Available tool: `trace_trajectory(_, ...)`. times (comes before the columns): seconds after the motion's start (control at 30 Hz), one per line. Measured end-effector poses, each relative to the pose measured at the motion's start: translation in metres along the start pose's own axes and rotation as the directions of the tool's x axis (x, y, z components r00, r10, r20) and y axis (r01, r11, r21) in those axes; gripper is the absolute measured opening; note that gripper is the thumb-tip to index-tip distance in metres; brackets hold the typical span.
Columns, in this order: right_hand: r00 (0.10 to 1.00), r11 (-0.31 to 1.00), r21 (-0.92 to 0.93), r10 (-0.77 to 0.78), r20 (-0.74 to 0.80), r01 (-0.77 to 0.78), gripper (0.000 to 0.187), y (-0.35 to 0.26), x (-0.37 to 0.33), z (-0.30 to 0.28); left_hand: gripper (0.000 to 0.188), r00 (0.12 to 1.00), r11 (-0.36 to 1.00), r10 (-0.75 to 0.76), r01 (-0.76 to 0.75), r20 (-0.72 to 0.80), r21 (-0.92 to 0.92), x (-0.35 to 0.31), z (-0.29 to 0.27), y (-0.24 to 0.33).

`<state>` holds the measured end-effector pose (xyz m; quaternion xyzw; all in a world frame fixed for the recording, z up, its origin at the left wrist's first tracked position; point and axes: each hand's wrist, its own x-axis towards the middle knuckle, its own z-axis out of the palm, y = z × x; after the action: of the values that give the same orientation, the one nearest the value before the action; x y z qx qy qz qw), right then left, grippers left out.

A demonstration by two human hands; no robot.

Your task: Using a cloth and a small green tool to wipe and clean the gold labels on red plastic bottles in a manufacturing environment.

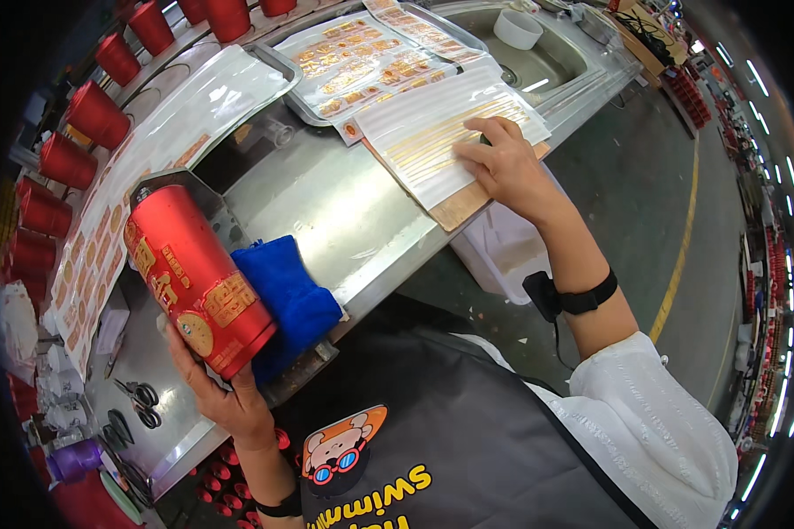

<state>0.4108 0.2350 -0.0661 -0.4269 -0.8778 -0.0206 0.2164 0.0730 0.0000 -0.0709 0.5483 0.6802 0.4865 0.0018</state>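
A red metal cylinder [198, 282] with gold decals lies tilted in my left hand [229, 401], whose fingers wrap round its lower end. Its far end rests over a dark metal stand [194, 189]. My right hand [507, 167] is over a white sheet of thin gold strips [441, 137], with thumb and fingers curled toward each other. A small dark spot shows between those fingers; what they hold, if anything, I cannot make out. The sheet lies on a brown board [459, 204] at the bench edge. Beside the cylinder sits a folded blue cloth [287, 295].
Sheets of gold decals [353, 62] lie in a metal tray at the back. Several red cylinders [97, 115] line the left side. Scissors [139, 401] lie at lower left. A sink [547, 66] with a white bowl [518, 29] is back right; a white bin [503, 251] stands below the edge.
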Motion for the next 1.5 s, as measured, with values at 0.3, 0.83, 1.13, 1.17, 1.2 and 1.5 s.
trace_trajectory(0.3,0.994,0.989,0.113,-0.090,-0.058,0.096,0.018,0.005,0.004,0.003,0.081,1.000,0.996,-0.023,0.022,-0.010,-0.087,0.000,0.004,-0.003)
trace_trajectory(0.83,0.983,0.938,0.300,-0.181,-0.007,0.175,0.010,-0.060,0.023,-0.034,0.084,0.979,0.930,0.153,-0.188,0.132,0.315,0.011,-0.011,0.004)
trace_trajectory(1.13,0.882,0.732,0.571,-0.470,0.030,0.371,0.010,-0.156,0.050,-0.057,0.087,0.954,0.852,0.247,-0.298,0.171,0.430,0.032,-0.026,0.028)
trace_trajectory(1.17,0.873,0.717,0.579,-0.488,0.020,0.387,0.011,-0.162,0.052,-0.059,0.086,0.934,0.830,0.316,-0.358,0.169,0.427,0.037,-0.028,0.031)
trace_trajectory(1.2,0.869,0.715,0.579,-0.495,0.021,0.393,0.011,-0.168,0.053,-0.061,0.085,0.908,0.804,0.383,-0.417,0.167,0.423,0.039,-0.029,0.032)
trace_trajectory(1.5,0.827,0.648,0.587,-0.559,-0.068,0.486,0.021,-0.198,0.055,-0.068,0.081,0.932,0.863,0.361,-0.352,0.044,0.362,0.021,-0.022,0.014)
